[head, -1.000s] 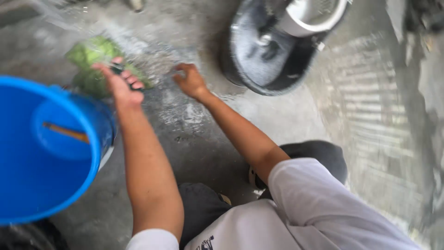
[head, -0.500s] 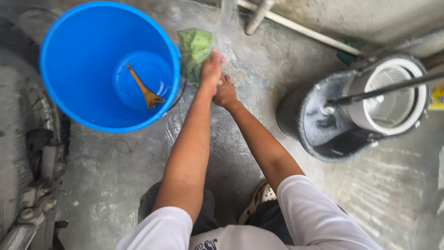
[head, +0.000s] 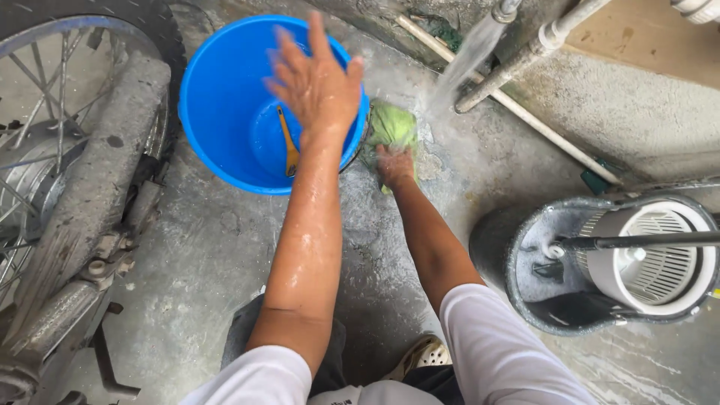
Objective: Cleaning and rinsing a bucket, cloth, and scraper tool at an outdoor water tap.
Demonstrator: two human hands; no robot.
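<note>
You are raising your left hand [head: 315,79], fingers spread apart, over the blue bucket [head: 217,112], while your right hand [head: 395,163] is pressing on the green cloth [head: 391,126].

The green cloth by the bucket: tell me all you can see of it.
The green cloth is a wet, crumpled, pale-green rag lying on the concrete floor, right beside the blue bucket. Water from the tap splashes down at its right edge. The right hand presses on its near edge; the left hand hovers apart.

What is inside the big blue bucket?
Inside the blue bucket lies a brown wooden spoon on the bottom, maybe in a little water. The left hand, fingers spread, covers part of the inside, so anything beneath it stays hidden.
</note>
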